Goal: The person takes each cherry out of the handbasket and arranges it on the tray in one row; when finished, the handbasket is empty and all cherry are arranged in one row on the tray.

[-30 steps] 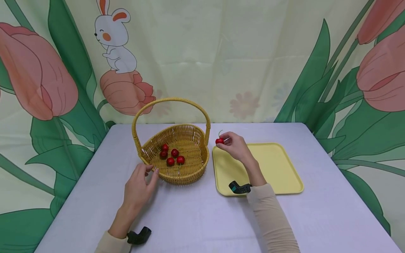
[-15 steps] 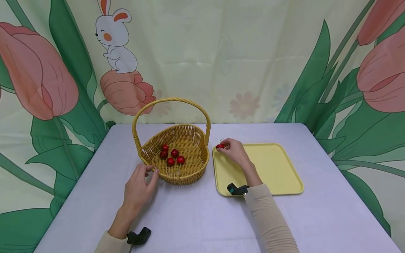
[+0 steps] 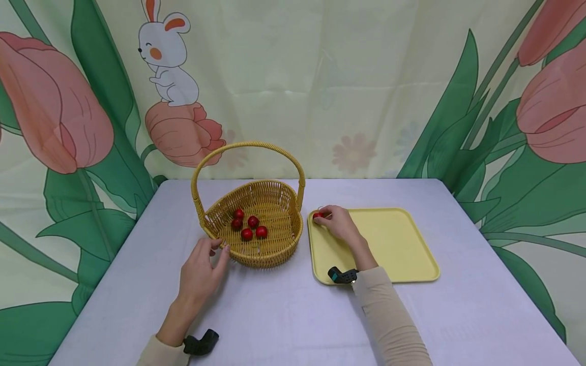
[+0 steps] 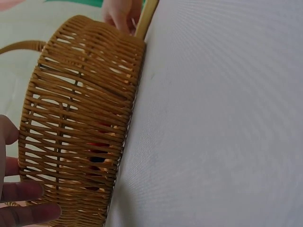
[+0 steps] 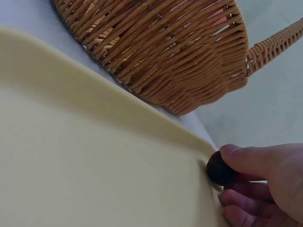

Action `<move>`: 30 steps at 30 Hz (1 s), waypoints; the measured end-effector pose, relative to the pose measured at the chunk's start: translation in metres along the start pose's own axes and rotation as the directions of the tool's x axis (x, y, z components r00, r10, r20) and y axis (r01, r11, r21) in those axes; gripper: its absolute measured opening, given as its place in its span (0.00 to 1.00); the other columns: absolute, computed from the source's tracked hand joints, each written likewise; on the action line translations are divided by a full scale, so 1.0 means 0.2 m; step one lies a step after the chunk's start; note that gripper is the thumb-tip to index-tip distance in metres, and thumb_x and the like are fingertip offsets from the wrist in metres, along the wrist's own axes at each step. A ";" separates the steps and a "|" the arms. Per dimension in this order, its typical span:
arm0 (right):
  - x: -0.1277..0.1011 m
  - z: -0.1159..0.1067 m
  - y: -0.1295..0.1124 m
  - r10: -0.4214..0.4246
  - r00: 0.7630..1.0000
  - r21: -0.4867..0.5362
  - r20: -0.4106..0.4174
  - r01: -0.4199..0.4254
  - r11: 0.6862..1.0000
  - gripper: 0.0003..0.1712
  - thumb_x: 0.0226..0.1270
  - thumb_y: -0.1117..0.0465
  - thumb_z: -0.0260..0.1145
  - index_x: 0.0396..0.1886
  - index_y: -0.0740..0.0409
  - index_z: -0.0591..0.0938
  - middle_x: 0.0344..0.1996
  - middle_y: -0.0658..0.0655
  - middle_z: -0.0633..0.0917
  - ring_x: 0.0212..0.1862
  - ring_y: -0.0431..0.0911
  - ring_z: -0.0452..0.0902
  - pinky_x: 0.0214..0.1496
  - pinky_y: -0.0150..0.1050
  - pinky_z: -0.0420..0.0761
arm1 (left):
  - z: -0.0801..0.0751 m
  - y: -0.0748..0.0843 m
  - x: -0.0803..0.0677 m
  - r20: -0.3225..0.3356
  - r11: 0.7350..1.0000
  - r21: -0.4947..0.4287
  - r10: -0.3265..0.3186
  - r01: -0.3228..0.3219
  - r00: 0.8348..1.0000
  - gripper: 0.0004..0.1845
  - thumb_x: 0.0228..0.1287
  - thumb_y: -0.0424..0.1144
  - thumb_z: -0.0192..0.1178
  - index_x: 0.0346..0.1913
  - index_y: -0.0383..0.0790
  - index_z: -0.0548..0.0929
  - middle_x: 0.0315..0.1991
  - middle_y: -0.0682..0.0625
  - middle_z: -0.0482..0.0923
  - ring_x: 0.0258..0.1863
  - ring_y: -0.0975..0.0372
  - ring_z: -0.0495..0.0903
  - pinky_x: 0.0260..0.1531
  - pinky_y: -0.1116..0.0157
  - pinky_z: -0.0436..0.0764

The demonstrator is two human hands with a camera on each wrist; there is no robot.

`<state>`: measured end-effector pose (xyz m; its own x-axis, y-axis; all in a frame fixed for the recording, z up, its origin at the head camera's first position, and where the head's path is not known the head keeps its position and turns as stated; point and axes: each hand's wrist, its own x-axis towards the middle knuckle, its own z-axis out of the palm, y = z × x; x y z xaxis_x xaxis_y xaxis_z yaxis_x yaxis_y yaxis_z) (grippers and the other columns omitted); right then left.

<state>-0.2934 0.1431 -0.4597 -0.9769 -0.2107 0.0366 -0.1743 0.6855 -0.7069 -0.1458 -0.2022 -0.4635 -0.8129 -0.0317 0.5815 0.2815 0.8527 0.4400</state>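
A red cherry (image 3: pixel 318 216) with a thin stem is pinched between the thumb and fingers of my right hand (image 3: pixel 340 222), low over the far left corner of the yellow tray (image 3: pixel 389 249). In the right wrist view the cherry (image 5: pixel 218 169) looks dark and sits right at the tray's rim. My left hand (image 3: pixel 200 267) holds the near left rim of the wicker basket (image 3: pixel 279 249), its fingers (image 4: pixel 28 213) lying along the outer weave. Inside the basket, several red cherries (image 3: pixel 253 221) rest in a loose group toward the left.
The basket's tall arched handle (image 3: pixel 249 145) rises above it, close to the tray's left side. A white cloth covers the table (image 3: pixel 284 315). Behind hangs a curtain (image 3: pixel 357 91) printed with tulips and a rabbit.
My right hand has come down toward me with the cherry, from above the tray's far left corner to its surface there. The left hand and basket have stayed still.
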 end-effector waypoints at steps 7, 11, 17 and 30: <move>0.00 0.01 -0.01 0.007 1.000 -0.016 0.012 -0.007 1.000 0.22 0.70 0.53 0.67 0.56 0.63 0.83 0.51 0.63 0.85 0.51 0.53 0.82 0.51 0.46 0.81 | 0.00 0.00 0.00 -0.007 1.000 -0.001 0.003 -0.003 1.000 0.15 0.66 0.42 0.63 0.47 0.34 0.80 0.40 0.46 0.81 0.36 0.57 0.79 0.29 0.58 0.80; 0.00 0.01 -0.01 0.011 1.000 -0.014 0.012 -0.011 1.000 0.22 0.71 0.52 0.66 0.56 0.63 0.83 0.52 0.62 0.85 0.51 0.54 0.82 0.52 0.46 0.81 | -0.01 0.00 0.00 -0.004 1.000 -0.004 -0.003 0.003 1.000 0.15 0.67 0.42 0.63 0.48 0.34 0.81 0.40 0.46 0.81 0.36 0.57 0.80 0.30 0.58 0.80; -0.01 0.00 -0.01 0.014 1.000 -0.014 0.007 -0.014 1.000 0.24 0.71 0.52 0.66 0.58 0.64 0.82 0.54 0.64 0.84 0.53 0.55 0.82 0.53 0.47 0.81 | 0.00 0.01 0.00 0.013 1.000 0.001 0.000 0.000 1.000 0.15 0.67 0.43 0.63 0.48 0.34 0.80 0.41 0.45 0.81 0.36 0.56 0.80 0.30 0.59 0.80; -0.03 -0.09 -0.09 -0.052 0.998 -0.006 -0.034 0.052 0.999 0.28 0.70 0.53 0.67 0.63 0.66 0.78 0.57 0.65 0.82 0.52 0.56 0.83 0.50 0.47 0.83 | 0.00 0.00 0.00 0.011 1.000 -0.002 0.003 -0.003 1.000 0.15 0.67 0.43 0.63 0.48 0.34 0.80 0.40 0.45 0.81 0.36 0.56 0.79 0.29 0.60 0.80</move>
<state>-0.2859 0.1448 -0.4350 -0.9701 -0.2223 0.0969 -0.2253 0.6779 -0.6998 -0.1455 -0.2027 -0.4635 -0.8175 -0.0239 0.5755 0.2848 0.8517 0.4399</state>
